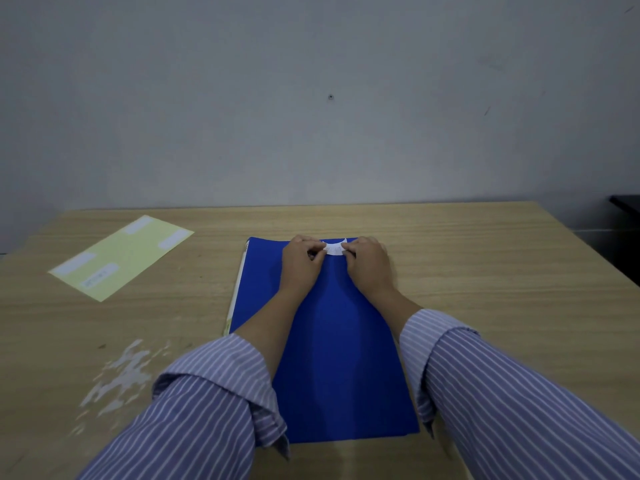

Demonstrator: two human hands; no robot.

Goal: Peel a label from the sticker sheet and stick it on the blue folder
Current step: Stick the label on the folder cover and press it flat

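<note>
Two striped sleeves [194, 410] reach out over the blue folder [332, 358], flat on the bench [485, 271]. Both grips pinch the label [335, 249], bowed above the folder's far edge: left hand [302, 259] on one end, right hand [367, 260] on the other. I judge peeling done, sticking down left. Far left, the sticker sheet [121, 256] holds more labels.
</note>
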